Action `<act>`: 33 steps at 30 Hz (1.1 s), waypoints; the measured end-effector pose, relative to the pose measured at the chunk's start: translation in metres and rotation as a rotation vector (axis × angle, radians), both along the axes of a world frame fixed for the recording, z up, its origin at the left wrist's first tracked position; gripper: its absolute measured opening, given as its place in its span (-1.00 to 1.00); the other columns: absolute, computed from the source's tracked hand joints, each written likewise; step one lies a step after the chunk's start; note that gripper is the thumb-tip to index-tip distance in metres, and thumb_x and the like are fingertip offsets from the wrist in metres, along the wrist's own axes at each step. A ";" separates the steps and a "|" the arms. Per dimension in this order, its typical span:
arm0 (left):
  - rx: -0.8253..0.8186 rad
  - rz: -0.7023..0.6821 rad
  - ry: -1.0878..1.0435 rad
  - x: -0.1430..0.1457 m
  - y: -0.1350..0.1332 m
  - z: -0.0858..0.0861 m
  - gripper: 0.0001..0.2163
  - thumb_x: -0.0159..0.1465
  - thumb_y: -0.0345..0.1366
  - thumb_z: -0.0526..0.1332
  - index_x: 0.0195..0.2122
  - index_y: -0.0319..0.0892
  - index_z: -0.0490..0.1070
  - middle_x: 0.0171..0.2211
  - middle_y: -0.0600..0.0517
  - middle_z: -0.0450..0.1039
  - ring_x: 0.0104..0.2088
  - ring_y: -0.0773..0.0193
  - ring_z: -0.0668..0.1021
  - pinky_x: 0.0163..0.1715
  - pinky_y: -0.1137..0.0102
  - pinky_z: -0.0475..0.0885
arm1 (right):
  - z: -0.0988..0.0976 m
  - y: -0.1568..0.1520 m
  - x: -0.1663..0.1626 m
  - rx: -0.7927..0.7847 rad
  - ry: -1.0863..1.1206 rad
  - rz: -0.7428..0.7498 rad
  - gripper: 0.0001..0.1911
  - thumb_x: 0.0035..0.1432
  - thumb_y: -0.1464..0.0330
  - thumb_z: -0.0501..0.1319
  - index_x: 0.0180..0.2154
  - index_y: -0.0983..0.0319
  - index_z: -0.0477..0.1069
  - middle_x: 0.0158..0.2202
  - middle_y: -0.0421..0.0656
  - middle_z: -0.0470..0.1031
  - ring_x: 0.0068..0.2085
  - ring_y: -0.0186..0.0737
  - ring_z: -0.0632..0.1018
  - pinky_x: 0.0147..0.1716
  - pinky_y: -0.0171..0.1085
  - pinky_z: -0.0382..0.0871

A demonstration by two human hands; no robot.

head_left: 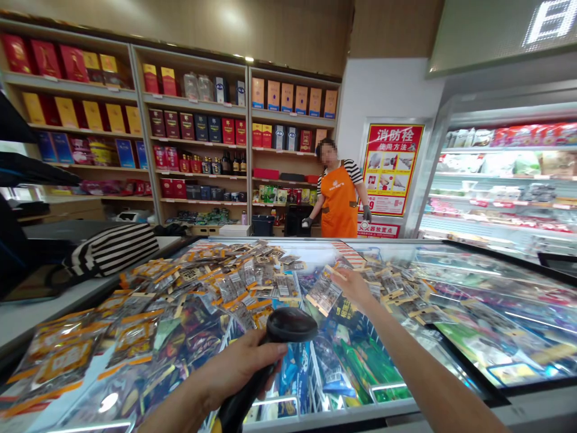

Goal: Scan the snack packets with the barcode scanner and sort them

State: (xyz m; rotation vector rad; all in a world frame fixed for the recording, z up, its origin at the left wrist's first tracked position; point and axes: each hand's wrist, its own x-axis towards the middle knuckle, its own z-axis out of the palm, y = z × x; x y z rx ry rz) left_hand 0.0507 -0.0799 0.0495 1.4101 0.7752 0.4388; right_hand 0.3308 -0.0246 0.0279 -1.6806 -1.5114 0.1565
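Note:
My left hand [241, 367] is wrapped round the handle of a black barcode scanner [292, 325], its head tilted forward over the freezer. Farther out, my right hand [354, 287] pinches a small snack packet [325, 290] with a pale label side facing me. Beneath both hands lies the glass top of a chest freezer [315, 249]. Heaped on the glass to the left are many orange-edged snack packets [234, 282]. A smaller heap of similar packets [396, 285] lies right of my right hand. Frozen goods in green bags [367, 367] show through the glass.
Behind the freezer stands a person in an orange apron [339, 201] wearing dark gloves. Shelves of boxed goods [198, 126] line the back wall. A striped bag [117, 249] rests on the left counter; a lit display fridge [500, 180] is at right.

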 end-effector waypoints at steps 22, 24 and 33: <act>-0.103 -0.002 -0.073 -0.011 0.006 0.003 -0.78 -0.02 -0.16 0.18 -0.50 -0.21 0.22 -0.63 0.13 0.29 -0.67 0.44 0.32 -0.70 0.51 0.22 | 0.015 -0.009 -0.003 -0.042 -0.077 0.053 -0.68 -0.04 0.21 -0.03 -0.43 0.25 0.40 -0.55 -0.18 0.40 -0.47 -0.23 0.39 -0.50 -0.34 0.15; -0.118 0.003 -0.095 -0.013 0.007 0.002 -0.78 -0.03 -0.17 0.18 -0.49 -0.22 0.22 -0.62 0.12 0.30 -0.68 0.45 0.32 -0.71 0.52 0.21 | 0.016 -0.009 -0.002 -0.046 -0.076 0.058 -0.68 -0.04 0.21 -0.03 -0.43 0.25 0.39 -0.53 -0.18 0.40 -0.46 -0.23 0.39 -0.48 -0.33 0.15; -0.087 0.046 -0.102 -0.015 0.008 -0.008 -0.80 -0.03 -0.19 0.17 -0.53 -0.21 0.21 -0.68 0.14 0.27 -0.71 0.47 0.32 -0.73 0.53 0.22 | 0.020 -0.004 -0.014 -0.057 -0.105 0.158 -0.70 -0.04 0.20 -0.03 -0.54 0.23 0.35 -0.62 -0.22 0.33 -0.54 -0.27 0.34 -0.56 -0.34 0.10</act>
